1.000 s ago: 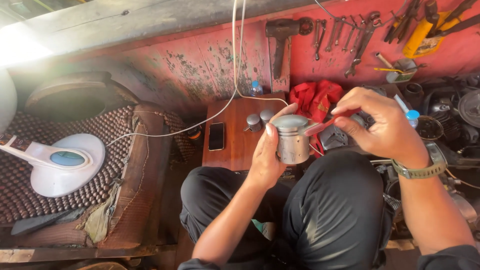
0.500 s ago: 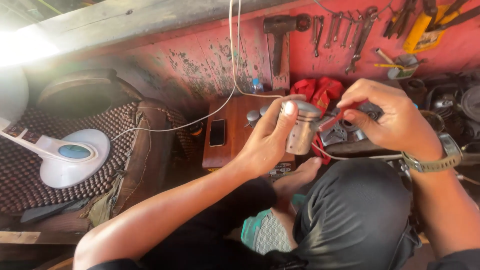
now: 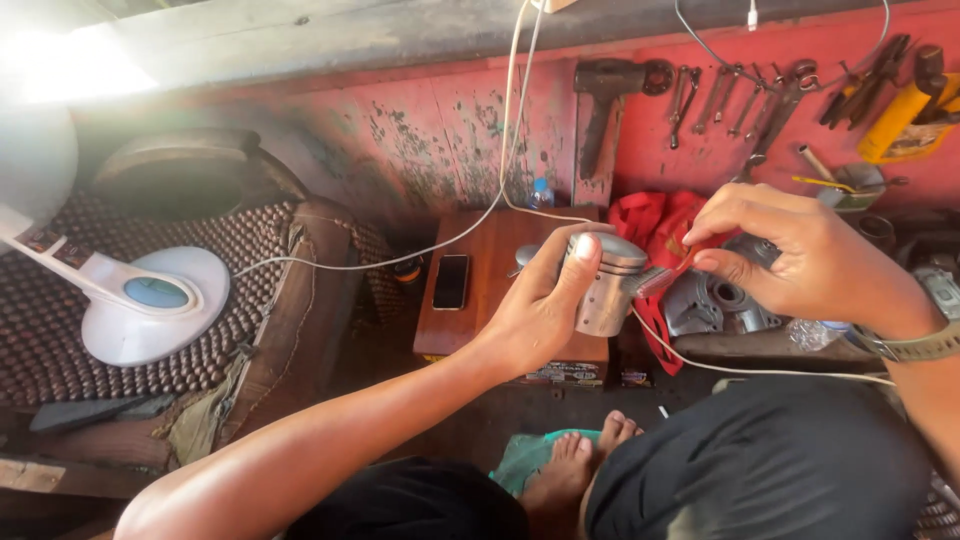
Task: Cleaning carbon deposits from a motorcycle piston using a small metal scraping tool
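Left hand (image 3: 535, 310) grip closed on grey metal piston (image 3: 610, 285), right hand (image 3: 800, 255) pinching red-tipped tool (image 3: 668, 275) against it

Your left hand (image 3: 540, 315) holds the metal piston (image 3: 612, 283), and your right hand (image 3: 800, 260) is just to its right. A phone (image 3: 450, 281) lies on the small desk (image 3: 480, 255) behind your left hand. Far to the left sits a lamp (image 3: 150, 305). Tools (image 3: 740, 100) hang on the wall (image 3: 420, 130) behind both hands. Your foot (image 3: 575, 465) is below them.

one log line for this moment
left hand: holds piston | right hand: small tool at piston side | phone: on wooden box
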